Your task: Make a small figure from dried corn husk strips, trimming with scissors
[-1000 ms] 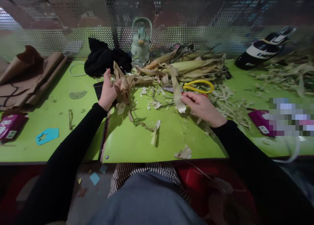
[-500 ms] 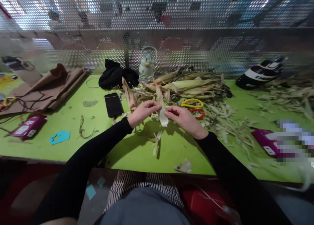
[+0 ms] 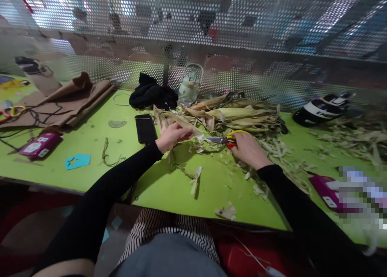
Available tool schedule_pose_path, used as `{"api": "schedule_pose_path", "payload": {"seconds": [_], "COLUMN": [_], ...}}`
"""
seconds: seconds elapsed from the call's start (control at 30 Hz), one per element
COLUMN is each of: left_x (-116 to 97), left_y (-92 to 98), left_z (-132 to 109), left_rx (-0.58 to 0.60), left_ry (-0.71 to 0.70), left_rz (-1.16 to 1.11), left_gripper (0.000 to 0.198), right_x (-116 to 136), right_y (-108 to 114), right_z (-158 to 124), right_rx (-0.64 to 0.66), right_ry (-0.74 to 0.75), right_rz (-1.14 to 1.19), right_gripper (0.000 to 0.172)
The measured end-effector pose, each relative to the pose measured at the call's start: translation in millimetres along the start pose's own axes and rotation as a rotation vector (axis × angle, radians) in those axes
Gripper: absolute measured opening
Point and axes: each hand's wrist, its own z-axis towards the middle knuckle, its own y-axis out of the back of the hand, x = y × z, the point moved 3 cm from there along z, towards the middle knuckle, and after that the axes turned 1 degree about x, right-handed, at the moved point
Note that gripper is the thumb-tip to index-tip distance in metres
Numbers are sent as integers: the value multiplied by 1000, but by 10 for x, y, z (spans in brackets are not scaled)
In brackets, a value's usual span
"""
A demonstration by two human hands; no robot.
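My left hand (image 3: 173,136) is closed on a strip of dry corn husk (image 3: 181,121) above the green table (image 3: 169,184). My right hand (image 3: 248,150) grips scissors (image 3: 222,139) with yellow and red handles; their blades point left toward the husk in my left hand. A pile of corn husks (image 3: 232,113) lies just behind both hands. A black phone (image 3: 145,128) lies flat to the left of my left hand.
Husk scraps (image 3: 226,210) litter the table front and right. At the back stand a pale green bottle (image 3: 189,85), a black cloth (image 3: 152,95) and a perforated metal screen. Brown paper (image 3: 69,101), a purple packet (image 3: 38,144) and a blue star stencil (image 3: 78,161) are left.
My right hand let go of the husk strip, moved right and took up the scissors. My left hand kept hold of husk. The view shifted up and left.
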Motion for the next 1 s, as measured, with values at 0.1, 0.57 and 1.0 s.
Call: {"api": "schedule_pose_path", "payload": {"seconds": [0.1,0.57,1.0], "left_x": [-10,-39,-44], "left_y": [17,71,-162], "left_z": [-9,32,-83], "left_rx": [-15,-144,-206], "left_ry": [14,-45,-50], "left_rz": [-28,-169,-460], "left_gripper": [10,12,25], "right_x": [-85,145,842], "right_y": [-2,365,239], "right_z": [57,-333,-439], "right_rx": [35,261,273], "right_ry": [-52,-278,-209], "right_rz": [-3,873,1052], "right_gripper": [41,49,56]}}
